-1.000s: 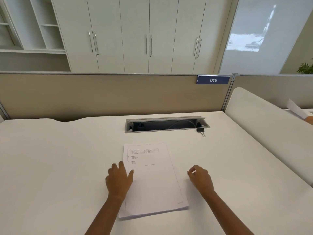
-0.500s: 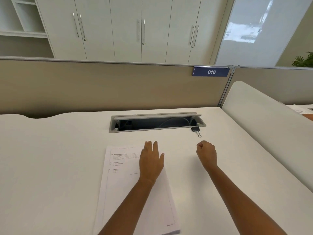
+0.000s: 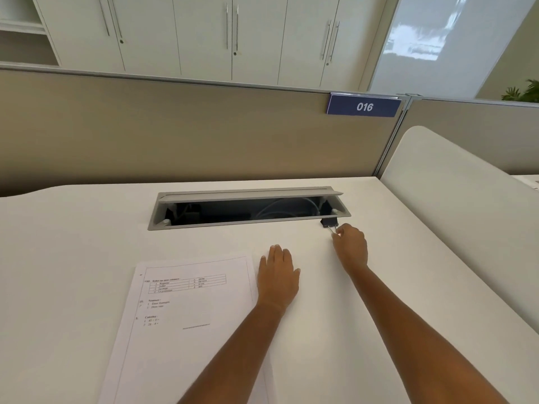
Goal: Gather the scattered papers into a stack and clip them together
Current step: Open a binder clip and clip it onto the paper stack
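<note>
A stack of printed white papers (image 3: 186, 316) lies on the white desk (image 3: 73, 258), running off the bottom edge of the view. My left hand (image 3: 278, 277) rests flat on the desk just right of the stack's top corner, fingers straight. A small black binder clip (image 3: 329, 222) sits at the right front corner of the cable tray. My right hand (image 3: 350, 246) has reached it, and its fingertips pinch the clip's wire handle.
An open grey cable tray (image 3: 248, 209) with cables inside is sunk into the desk ahead. A beige partition (image 3: 189, 132) with a blue "016" sign (image 3: 364, 106) backs the desk. A white curved divider (image 3: 455, 193) bounds the right side.
My right hand moved forward to the binder clip and pinched its handle. My left hand slid off the stack to the desk at its right. The view shifted closer.
</note>
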`<control>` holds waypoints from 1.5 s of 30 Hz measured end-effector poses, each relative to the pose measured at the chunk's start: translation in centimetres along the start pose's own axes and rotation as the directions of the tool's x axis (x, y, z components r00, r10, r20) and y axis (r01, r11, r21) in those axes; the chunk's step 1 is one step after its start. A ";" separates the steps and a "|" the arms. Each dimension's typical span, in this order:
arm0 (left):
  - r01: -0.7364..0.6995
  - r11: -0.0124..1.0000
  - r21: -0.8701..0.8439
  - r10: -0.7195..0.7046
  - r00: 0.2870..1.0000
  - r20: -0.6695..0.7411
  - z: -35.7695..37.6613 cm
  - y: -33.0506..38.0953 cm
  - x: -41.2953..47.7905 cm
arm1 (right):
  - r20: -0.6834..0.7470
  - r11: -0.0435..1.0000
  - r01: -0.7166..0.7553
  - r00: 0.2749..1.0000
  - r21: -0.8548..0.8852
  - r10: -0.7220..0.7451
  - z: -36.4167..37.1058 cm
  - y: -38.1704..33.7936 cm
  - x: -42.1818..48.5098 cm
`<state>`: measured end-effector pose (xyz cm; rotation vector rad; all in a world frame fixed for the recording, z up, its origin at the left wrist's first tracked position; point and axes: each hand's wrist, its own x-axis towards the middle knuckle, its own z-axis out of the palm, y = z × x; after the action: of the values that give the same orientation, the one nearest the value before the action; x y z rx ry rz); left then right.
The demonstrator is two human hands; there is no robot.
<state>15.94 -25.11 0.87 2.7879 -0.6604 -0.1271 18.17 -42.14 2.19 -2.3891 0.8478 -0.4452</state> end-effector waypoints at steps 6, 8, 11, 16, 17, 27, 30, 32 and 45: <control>0.039 0.999 0.032 -0.040 0.998 0.037 0.7 0.5 0.9 | -0.003 0.989 0.078 0.997 -0.128 -0.079 0.8 -0.4 0.9; 0.036 0.999 0.038 -0.038 0.998 0.043 0.8 0.4 0.8 | -0.006 0.982 0.079 0.997 -0.171 -0.081 0.8 -0.6 1.1; 0.026 0.999 0.047 -0.028 0.998 0.050 0.8 0.2 0.8 | 0.029 0.966 0.105 0.994 -0.238 -0.101 0.7 -0.8 1.2; 0.012 0.999 0.052 -0.015 0.998 0.057 0.7 0.1 0.6 | 0.066 0.924 0.157 0.988 -0.348 -0.143 0.8 -0.9 0.7; 0.006 0.998 0.057 -0.010 0.998 0.060 0.6 0.1 0.4 | 0.067 0.908 0.184 0.983 -0.377 -0.172 0.8 -0.8 0.6; 0.036 0.976 -0.214 -0.036 0.999 0.002 -1.3 0.4 -1.9 | 0.108 0.987 0.081 0.989 0.141 -0.097 -0.7 -1.6 -4.5; 0.046 0.892 -0.449 -0.108 0.988 -0.114 -2.6 0.6 -3.7 | 0.182 0.948 0.079 0.973 0.309 -0.140 -1.9 -2.2 -8.6; 0.027 0.830 -0.557 -0.150 0.973 -0.176 -3.3 0.3 -4.9 | 0.247 0.918 0.069 0.953 0.390 -0.177 -2.7 -2.5 -11.5; 0.012 0.544 -0.839 -0.221 0.966 -0.130 -5.5 -4.6 -14.3 | 0.521 0.549 -0.363 0.839 0.753 -0.159 -5.2 -5.8 -25.2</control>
<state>5.97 -13.40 5.13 1.8458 -0.2289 -0.1122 -0.30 -23.90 6.77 -1.3963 0.3552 -0.0506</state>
